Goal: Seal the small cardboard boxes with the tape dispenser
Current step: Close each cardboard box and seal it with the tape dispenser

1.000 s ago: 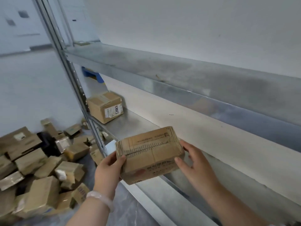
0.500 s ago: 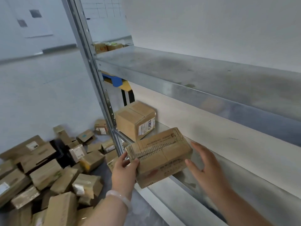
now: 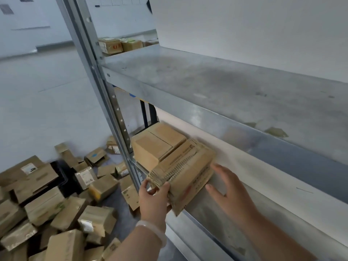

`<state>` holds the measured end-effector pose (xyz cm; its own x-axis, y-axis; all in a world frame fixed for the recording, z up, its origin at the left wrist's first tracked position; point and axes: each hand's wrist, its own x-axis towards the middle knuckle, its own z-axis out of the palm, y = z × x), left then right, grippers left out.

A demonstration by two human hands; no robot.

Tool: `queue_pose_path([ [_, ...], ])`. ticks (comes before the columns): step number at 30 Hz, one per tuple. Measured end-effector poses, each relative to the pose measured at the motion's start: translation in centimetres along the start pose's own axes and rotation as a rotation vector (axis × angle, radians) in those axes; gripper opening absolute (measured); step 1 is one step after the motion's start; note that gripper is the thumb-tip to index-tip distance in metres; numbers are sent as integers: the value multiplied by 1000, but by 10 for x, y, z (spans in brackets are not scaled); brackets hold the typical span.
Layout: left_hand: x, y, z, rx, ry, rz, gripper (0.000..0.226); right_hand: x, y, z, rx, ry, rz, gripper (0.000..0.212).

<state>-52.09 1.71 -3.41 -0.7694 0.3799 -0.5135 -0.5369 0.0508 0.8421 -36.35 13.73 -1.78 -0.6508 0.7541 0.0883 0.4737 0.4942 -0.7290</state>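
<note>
Left hand (image 3: 154,198): fingers and thumb curled round the near end of the small cardboard box (image 3: 185,171), carrying it; a pale bracelet (image 3: 152,230) sits on the wrist.
Right hand (image 3: 227,191): fingers straight and spread at the box's far side; holding nothing, and whether the fingertips touch the cardboard cannot be told.
Box position, head view: tilted, half over the front edge of the lower shelf (image 3: 205,215), its far end up against a second box (image 3: 158,146) already standing there.
Seal: a ribbed strip runs along the top seam; it looks closed.
Tape dispenser: not in view.
Surroundings: upper shelf (image 3: 226,87) above, steel upright (image 3: 105,102) to the left, a pile of boxes (image 3: 56,204) on the floor.
Risk, drop: only one hand truly grips, and the box overhangs the edge; letting go early would likely tip it to the floor.
Risk, shove: pushing it in askew could nudge the second box towards the open end beside the upright.
</note>
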Motion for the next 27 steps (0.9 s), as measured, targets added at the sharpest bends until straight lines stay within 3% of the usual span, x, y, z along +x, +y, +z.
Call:
queue_pose_path([
  [4,7,4,-6,62,-57,-34,66,6,-4,10,-12,-20,43,60],
  [6,12,9,-14,208,-65,29,75,7,-5,16,-18,-10,66,60],
  [8,17,16,-27,485,-54,206,86,6,-7,21,-15,14,106,58],
  [9,18,22,-35,647,-78,376,87,6,-8,24,-19,35,121,57],
  [12,29,40,-45,1059,-366,911,80,5,-16,33,-30,86,188,56],
  [16,49,58,-30,1493,-618,1020,78,4,-19,56,37,75,331,66],
  [21,71,60,-33,1509,-674,1102,83,12,-36,81,427,63,497,52],
  [27,100,64,-39,1512,-687,1235,76,23,-50,94,564,155,582,58],
])
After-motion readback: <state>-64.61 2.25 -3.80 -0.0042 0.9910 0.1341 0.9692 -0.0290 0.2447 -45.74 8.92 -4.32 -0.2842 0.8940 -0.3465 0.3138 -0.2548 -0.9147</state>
